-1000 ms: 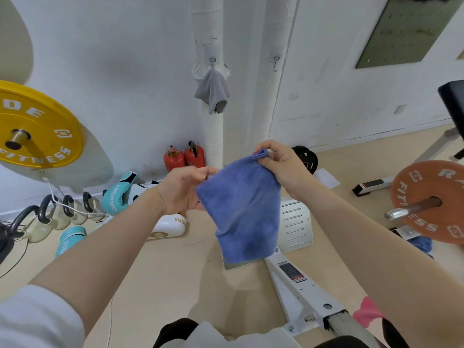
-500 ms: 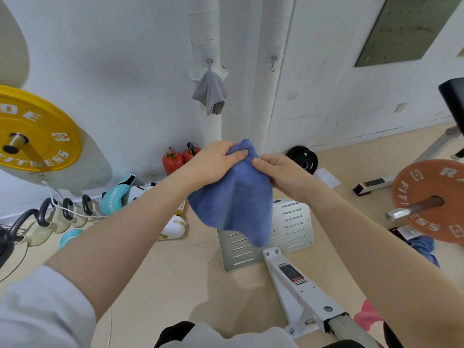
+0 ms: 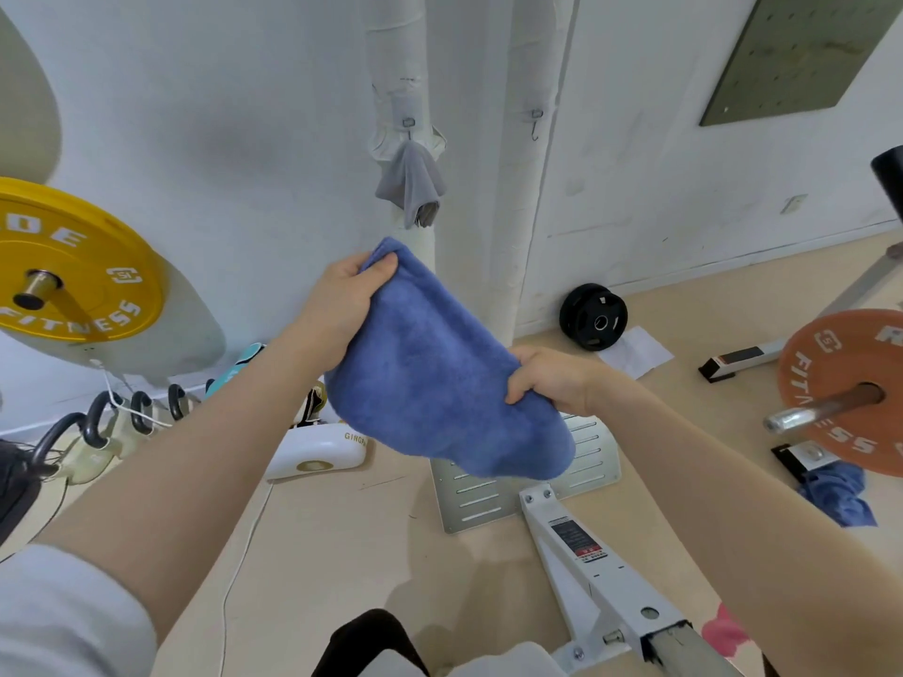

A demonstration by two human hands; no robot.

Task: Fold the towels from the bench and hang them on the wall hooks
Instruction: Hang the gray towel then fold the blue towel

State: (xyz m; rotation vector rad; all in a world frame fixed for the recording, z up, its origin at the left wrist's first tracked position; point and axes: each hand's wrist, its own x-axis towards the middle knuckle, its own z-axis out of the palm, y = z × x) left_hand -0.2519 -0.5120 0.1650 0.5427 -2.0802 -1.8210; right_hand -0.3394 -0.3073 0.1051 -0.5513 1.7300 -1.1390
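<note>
White wall behind: left hand (image 3: 342, 305) now raised, right hand (image 3: 547, 378) lowered, both gripping the blue towel (image 3: 440, 378), stretched diagonally.

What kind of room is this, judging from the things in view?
Most likely a gym: a yellow weight plate on a bar, kettlebells on the floor, and a black plate against the wall.
</note>
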